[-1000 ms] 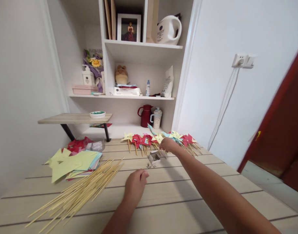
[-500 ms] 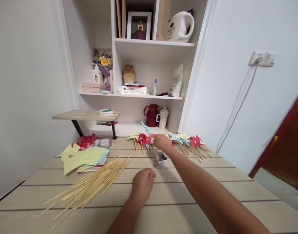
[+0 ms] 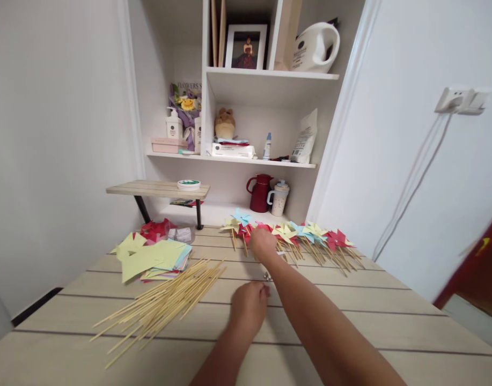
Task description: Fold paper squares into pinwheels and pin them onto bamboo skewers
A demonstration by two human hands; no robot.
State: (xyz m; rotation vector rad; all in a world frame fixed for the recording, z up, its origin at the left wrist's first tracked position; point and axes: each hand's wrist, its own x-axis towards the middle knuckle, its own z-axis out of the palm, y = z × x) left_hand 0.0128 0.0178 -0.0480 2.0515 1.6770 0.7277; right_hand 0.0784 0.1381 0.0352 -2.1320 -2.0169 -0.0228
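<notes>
Head view: the right hand reaches into the row of red, yellow and blue paper pinwheels on sticks at the surface's far edge, its grip hidden; the left hand rests loosely curled mid-surface. The right forearm could scatter the small metal pins.

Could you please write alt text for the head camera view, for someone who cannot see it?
A person's right hand reaches among paper pinwheels lined up on a wooden table, while the left hand rests on the table nearer. Wooden sticks and coloured paper lie to the left.
</notes>
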